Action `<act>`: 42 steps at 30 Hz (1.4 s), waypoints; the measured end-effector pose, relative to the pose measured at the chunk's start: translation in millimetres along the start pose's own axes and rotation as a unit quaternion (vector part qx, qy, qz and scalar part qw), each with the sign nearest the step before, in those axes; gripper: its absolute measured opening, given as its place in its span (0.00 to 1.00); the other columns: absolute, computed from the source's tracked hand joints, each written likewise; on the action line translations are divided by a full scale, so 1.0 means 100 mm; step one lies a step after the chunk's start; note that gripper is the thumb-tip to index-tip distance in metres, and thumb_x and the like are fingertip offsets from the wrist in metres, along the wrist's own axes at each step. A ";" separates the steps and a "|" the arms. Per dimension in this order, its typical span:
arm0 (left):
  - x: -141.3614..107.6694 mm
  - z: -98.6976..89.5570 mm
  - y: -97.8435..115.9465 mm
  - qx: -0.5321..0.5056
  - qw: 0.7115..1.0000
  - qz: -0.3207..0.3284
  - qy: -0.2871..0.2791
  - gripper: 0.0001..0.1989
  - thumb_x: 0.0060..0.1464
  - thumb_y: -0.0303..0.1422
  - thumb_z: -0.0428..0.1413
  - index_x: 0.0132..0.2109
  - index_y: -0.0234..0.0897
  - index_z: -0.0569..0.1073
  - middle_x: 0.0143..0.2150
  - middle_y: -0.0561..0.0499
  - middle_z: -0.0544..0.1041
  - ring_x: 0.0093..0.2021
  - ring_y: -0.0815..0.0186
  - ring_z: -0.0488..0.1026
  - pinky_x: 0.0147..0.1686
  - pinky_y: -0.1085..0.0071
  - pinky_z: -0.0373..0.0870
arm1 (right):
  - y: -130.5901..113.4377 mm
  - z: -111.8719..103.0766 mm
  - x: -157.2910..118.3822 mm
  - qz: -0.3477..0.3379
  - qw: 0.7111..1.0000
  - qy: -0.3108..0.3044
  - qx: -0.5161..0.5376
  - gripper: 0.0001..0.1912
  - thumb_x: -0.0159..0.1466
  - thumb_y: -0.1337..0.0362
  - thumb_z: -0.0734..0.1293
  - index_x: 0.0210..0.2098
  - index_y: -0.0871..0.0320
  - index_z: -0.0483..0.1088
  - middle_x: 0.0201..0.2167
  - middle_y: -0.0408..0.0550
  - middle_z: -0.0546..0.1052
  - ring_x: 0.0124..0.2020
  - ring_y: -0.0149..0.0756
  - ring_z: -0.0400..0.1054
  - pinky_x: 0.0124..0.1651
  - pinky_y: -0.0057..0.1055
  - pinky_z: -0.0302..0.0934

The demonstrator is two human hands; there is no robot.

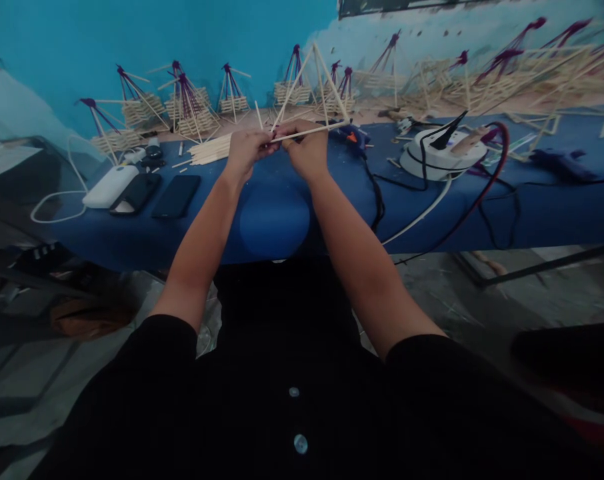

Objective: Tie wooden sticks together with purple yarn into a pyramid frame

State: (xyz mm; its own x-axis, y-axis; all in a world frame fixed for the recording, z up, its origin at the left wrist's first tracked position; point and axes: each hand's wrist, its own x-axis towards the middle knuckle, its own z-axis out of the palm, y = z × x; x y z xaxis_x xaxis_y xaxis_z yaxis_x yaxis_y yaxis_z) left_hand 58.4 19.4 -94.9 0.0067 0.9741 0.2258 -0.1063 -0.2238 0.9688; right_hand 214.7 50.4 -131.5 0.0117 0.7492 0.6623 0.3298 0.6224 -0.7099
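Over the table's back half, both my hands meet at the lower left corner of a pyramid-shaped frame of thin wooden sticks (333, 126). My left hand (243, 152) pinches at that corner with its fingertips. My right hand (306, 152) is closed around the frame's bottom stick, close to my left fingers. The exact spot between the fingertips is too small to make out. A bundle of loose wooden sticks (209, 151) lies just left of my left hand. To the right of my right hand rests a blue glue gun (351, 136) with an orange trigger.
Several stick models with purple tops (187, 100) line the wall. A white round power strip (445, 160) with tangled cables stands at right, near another glue gun (562, 164). A dark phone (177, 197) and a white box-like device (111, 187) lie at left on the blue table cover (277, 227).
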 end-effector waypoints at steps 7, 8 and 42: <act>-0.03 0.00 0.02 -0.024 0.999 -0.013 -0.027 0.17 0.69 0.17 0.57 0.31 0.34 0.80 0.27 0.53 0.82 0.30 0.74 0.79 0.39 0.76 0.77 | 0.11 0.02 0.05 0.012 1.000 0.015 0.002 0.05 0.63 0.67 0.78 0.34 0.49 0.82 0.38 0.45 0.86 0.48 0.45 0.83 0.63 0.47 0.79; -0.02 0.00 0.02 -0.020 0.999 -0.011 -0.027 0.17 0.69 0.18 0.59 0.31 0.34 0.80 0.28 0.53 0.83 0.31 0.73 0.80 0.40 0.76 0.77 | 0.12 0.02 0.06 0.009 1.000 0.015 0.002 0.05 0.63 0.66 0.78 0.34 0.49 0.82 0.38 0.45 0.86 0.48 0.45 0.83 0.63 0.47 0.79; 0.21 -0.13 -0.18 -0.071 0.996 0.044 -0.025 0.05 0.64 0.22 0.67 0.40 0.35 0.84 0.43 0.52 0.90 0.53 0.64 0.89 0.61 0.67 0.85 | 0.26 0.09 0.04 -0.114 0.990 0.072 -0.029 0.20 0.69 0.47 0.75 0.55 0.49 0.79 0.54 0.54 0.84 0.50 0.47 0.83 0.52 0.44 0.82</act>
State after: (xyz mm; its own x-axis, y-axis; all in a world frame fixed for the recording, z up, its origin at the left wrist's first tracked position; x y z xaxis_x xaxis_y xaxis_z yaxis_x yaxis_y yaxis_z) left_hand 48.1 43.9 -109.5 0.0408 0.9476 0.3169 -0.2491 -0.2975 0.9216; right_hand 214.5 71.6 -150.0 0.0630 0.5482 0.8340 0.3927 0.7546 -0.5257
